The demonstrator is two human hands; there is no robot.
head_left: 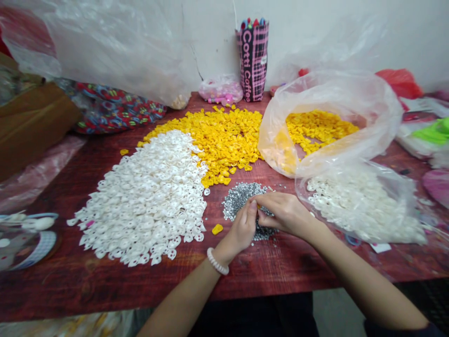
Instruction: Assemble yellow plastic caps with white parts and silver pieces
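My left hand (242, 228), with a white coiled band (217, 262) on its wrist, meets my right hand (286, 213) over a pile of small silver-grey discs (242, 196). Both hands are closed in a pinch at the fingertips. A bit of a small yellow plastic piece (259, 206) shows between them; the rest of it is hidden by the fingers. A single yellow piece (217, 229) lies on the table left of my left hand. Farther left spreads a heap of white plastic pieces with holes (147, 201). Behind it is a heap of yellow pieces (228, 135).
An open clear bag of yellow pieces (379, 112) and a bag of white pieces (365, 201) lie right on the dark red table (280, 276). A plaid Cotti Coffee bag (253, 65) stands by the wall. A cardboard box (35, 126) and tape roll (38, 250) are left.
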